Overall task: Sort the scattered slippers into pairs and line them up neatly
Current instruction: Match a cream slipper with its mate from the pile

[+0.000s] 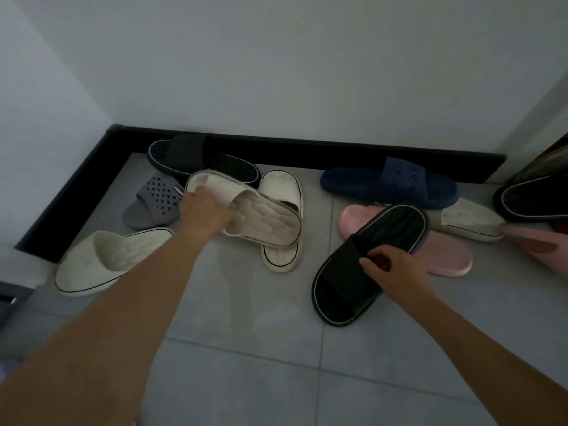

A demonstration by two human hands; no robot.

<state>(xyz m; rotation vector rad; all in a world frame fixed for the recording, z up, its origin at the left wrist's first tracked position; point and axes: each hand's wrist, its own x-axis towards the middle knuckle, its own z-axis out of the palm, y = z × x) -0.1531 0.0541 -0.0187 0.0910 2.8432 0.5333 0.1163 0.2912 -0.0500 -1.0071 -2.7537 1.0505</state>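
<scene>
Slippers lie scattered on a grey tiled floor near a wall corner. My left hand (204, 209) grips the strap of a cream slipper (264, 224) that rests tilted across another cream slipper (281, 259). My right hand (390, 265) holds the strap of a black slipper (368, 262) with a white rim, which overlaps a pink slipper (445, 256). A third cream slipper (104, 259) lies at the left. A grey perforated slipper (153, 204), a black slipper (196, 158) by the wall and a navy slipper (390, 184) lie further back.
A black skirting board (338, 155) runs along the wall and down the left side. At the right sit another cream slipper (470, 222), a black slipper (531, 198) and a second pink slipper (538, 244), partly cut off. Bare tiles (246, 348) spread in front.
</scene>
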